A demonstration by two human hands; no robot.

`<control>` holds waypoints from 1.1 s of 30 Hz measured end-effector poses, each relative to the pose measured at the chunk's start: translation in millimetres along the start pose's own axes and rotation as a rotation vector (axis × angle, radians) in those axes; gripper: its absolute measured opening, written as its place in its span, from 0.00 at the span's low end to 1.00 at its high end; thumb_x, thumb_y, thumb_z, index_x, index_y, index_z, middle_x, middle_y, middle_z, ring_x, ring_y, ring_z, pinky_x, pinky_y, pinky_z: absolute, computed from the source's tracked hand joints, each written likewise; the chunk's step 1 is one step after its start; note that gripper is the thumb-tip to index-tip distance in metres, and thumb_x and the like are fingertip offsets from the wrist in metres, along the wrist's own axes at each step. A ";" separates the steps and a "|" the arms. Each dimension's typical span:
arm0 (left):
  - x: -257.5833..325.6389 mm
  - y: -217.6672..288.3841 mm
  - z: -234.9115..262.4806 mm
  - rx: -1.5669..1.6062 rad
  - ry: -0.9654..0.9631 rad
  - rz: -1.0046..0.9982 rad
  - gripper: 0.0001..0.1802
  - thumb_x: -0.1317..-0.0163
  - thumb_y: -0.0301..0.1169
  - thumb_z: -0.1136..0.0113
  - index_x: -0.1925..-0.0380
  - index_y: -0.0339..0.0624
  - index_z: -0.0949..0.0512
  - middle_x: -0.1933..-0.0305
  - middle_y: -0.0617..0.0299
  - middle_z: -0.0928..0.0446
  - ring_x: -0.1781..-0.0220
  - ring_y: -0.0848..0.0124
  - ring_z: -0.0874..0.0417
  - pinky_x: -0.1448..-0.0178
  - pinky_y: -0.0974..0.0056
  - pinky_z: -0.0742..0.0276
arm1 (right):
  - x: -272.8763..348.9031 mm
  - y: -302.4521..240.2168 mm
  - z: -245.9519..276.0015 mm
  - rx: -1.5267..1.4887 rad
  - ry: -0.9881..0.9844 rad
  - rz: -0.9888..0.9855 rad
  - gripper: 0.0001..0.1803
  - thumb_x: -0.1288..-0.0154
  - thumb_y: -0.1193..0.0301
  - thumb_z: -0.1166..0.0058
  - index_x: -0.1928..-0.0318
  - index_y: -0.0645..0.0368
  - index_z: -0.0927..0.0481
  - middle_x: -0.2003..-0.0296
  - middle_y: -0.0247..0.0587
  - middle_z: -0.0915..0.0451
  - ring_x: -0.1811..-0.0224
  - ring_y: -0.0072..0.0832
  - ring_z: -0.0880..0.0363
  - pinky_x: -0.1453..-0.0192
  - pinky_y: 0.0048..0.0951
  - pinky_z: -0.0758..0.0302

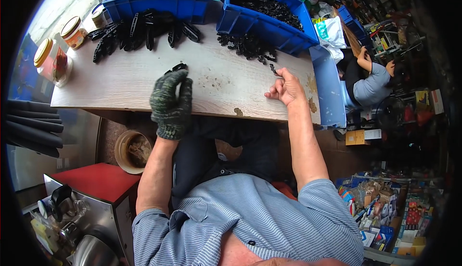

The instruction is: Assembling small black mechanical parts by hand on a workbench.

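Hiding under gloved left hand (pixel 172 103): black part (pixel 178 67)

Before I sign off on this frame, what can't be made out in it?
- Head view: the black part under the gloved left hand; the glove hides all but one end, so its shape is unclear.
- The small black piece pinched in the right hand: too small to identify.
- Contents of the two blue bins: dark and cut off by the top edge.
- The brown pot below the table: contents blurred.

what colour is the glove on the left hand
Dark green speckled knit, on the left hand; the head view shows it clearly.
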State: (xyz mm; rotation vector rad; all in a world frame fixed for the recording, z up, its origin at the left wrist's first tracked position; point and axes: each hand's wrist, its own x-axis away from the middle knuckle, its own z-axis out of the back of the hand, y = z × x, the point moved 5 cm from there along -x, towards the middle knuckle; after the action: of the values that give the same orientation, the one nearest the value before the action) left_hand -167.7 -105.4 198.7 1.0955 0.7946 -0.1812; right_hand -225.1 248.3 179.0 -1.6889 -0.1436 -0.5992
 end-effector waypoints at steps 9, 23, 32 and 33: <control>13.4 33.9 -111.6 0.193 -0.293 -0.011 0.22 0.41 0.25 0.32 0.45 0.43 0.19 0.44 0.48 0.19 0.38 0.52 0.20 0.35 0.55 0.24 | 30.0 21.1 -41.8 -0.011 -0.197 -0.007 0.15 0.30 0.57 0.44 0.66 0.55 0.24 0.90 0.36 0.34 0.85 0.36 0.26 0.72 0.54 0.18; 7.7 14.4 -129.9 0.304 -0.413 0.306 0.13 0.35 0.33 0.36 0.55 0.38 0.16 0.59 0.52 0.14 0.59 0.61 0.13 0.53 0.60 0.18 | 46.9 26.2 -66.5 0.072 -0.243 0.169 0.14 0.33 0.59 0.39 0.60 0.57 0.18 0.89 0.32 0.31 0.90 0.25 0.32 0.80 0.35 0.19; 12.5 18.5 -101.7 0.364 -0.450 0.524 0.16 0.36 0.39 0.38 0.56 0.40 0.17 0.55 0.48 0.16 0.49 0.51 0.17 0.44 0.51 0.23 | 45.3 35.8 -63.7 0.108 -0.293 0.258 0.12 0.36 0.67 0.33 0.57 0.60 0.18 0.89 0.30 0.32 0.89 0.22 0.29 0.80 0.29 0.20; 3.3 29.5 -78.3 0.135 -0.278 0.276 0.16 0.37 0.37 0.36 0.54 0.39 0.17 0.55 0.49 0.16 0.51 0.53 0.16 0.44 0.52 0.22 | 45.2 34.3 -61.5 0.088 -0.327 0.295 0.12 0.35 0.66 0.33 0.58 0.59 0.18 0.89 0.31 0.31 0.88 0.24 0.26 0.80 0.31 0.19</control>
State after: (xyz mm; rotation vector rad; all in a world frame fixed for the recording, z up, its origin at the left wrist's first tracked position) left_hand -188.4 -24.4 200.8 1.2635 0.3824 -0.1512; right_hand -190.9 172.0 175.1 -1.6720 -0.1481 -0.0932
